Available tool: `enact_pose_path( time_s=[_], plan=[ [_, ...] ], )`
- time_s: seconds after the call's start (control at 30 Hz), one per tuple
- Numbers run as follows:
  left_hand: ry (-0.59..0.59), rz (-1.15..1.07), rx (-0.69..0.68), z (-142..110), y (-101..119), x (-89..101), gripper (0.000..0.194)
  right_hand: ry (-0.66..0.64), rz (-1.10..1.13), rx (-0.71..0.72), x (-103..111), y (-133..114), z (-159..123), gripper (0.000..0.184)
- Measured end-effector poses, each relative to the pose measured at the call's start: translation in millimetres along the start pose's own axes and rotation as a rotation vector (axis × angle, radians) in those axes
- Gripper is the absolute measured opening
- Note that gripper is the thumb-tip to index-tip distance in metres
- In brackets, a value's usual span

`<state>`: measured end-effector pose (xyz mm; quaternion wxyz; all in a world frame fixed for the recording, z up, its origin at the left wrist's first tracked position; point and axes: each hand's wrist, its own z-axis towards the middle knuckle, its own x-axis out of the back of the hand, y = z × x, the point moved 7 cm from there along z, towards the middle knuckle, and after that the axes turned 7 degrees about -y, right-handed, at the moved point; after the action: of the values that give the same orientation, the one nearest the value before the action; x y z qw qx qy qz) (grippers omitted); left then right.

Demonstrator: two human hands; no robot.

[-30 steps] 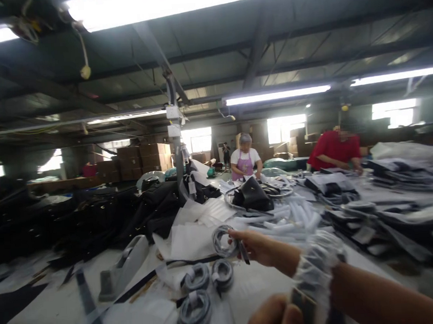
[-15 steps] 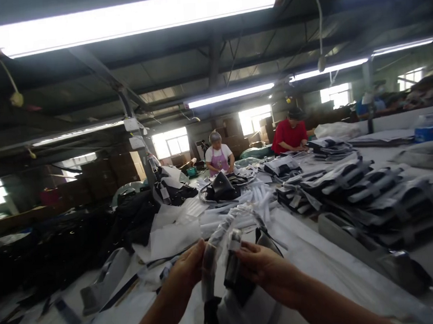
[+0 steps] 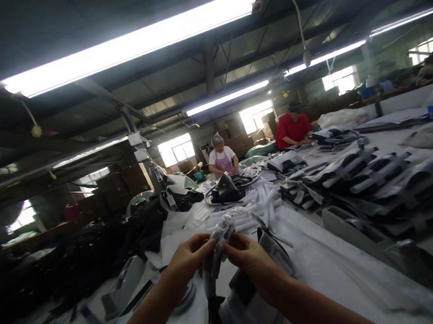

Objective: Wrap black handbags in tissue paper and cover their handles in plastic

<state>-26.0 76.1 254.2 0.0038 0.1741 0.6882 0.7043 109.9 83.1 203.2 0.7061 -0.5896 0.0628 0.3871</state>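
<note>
A bag handle (image 3: 226, 226) wrapped in clear plastic film arches up in front of me. My left hand (image 3: 193, 254) pinches its near side between thumb and fingers. Right beside it, my right hand (image 3: 246, 253) is closed at the same wrapped section, its fingertips almost meeting the left ones. Below the hands lies the bag (image 3: 242, 285), dark and partly covered in pale wrapping; both forearms hide some of it. Whether a small piece of tape or film sits between the fingertips cannot be made out.
Stacks of dark, paper-wrapped pieces (image 3: 379, 181) cover the table's right side. Grey tape-dispenser-like objects (image 3: 356, 236) flank the work. Behind the handle lie white paper rolls (image 3: 266, 203) and a black bag (image 3: 225, 190). Dark goods (image 3: 86, 258) are heaped left. Two people work opposite.
My right hand has moved left and up to the handle, meeting my left hand there. The dark piece with a shiny end at my right fingers is now lower, apart from them. The view has tilted.
</note>
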Motion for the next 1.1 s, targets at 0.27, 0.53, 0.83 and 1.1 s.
enact_pose_path(
  time_s=[0.27,0.53,0.83,1.1],
  plan=[
    [-0.068,0.040,0.022,4.7,3.2,-3.7,0.046,0.014,0.050,-0.054,-0.1,-8.6,0.7,0.063],
    [-0.199,0.055,0.102,6.4,4.8,-12.2,0.053,0.007,0.034,0.003,-10.9,-21.7,-7.9,0.056],
    [-0.323,0.031,0.089,7.0,6.9,-19.0,0.042,0.068,-0.097,-0.070,-6.9,-27.0,-6.2,0.048],
    [-0.363,-0.023,0.077,8.9,7.0,-22.5,0.039,0.029,-0.181,-0.116,-5.3,-34.3,-5.3,0.037]
  ],
)
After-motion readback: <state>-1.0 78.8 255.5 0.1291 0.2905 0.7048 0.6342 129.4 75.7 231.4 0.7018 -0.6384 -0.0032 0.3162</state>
